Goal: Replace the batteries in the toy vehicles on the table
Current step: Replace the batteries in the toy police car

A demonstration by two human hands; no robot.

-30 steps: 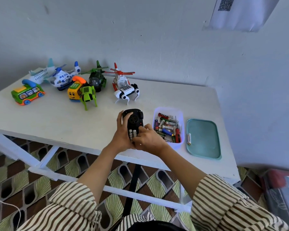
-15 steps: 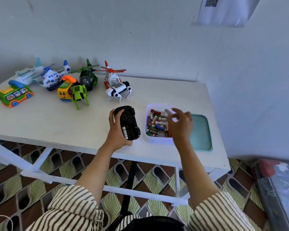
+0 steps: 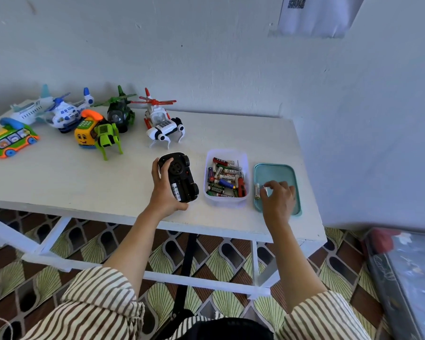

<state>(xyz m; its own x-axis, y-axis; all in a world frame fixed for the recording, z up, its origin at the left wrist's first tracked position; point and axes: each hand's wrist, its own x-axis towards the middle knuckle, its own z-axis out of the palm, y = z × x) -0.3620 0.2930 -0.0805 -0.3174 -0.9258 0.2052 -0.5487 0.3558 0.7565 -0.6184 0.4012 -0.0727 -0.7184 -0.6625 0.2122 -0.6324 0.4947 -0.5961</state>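
Observation:
My left hand [image 3: 163,195] grips a black toy car [image 3: 179,176], turned underside up just above the white table [image 3: 71,182]. Its battery bay is uncovered and pale batteries show inside. My right hand [image 3: 277,197] hovers over a teal tray [image 3: 275,173] and pinches a small pale battery [image 3: 264,188] in its fingertips. Another battery [image 3: 257,191] lies at the tray's left rim. Between the car and the tray stands a clear box [image 3: 225,153] holding several batteries [image 3: 222,180] and a red-handled screwdriver [image 3: 241,185].
Several toys line the table's back left: a white-red helicopter [image 3: 161,123], a green helicopter [image 3: 119,114], a green robot dog [image 3: 106,136], a yellow phone car [image 3: 85,133], a green bus [image 3: 9,139] and a white plane [image 3: 32,110]. The wall is close behind and to the right.
My right hand left the car's battery bay, passed over the battery box and now sits over the teal tray. My left hand kept hold of the car.

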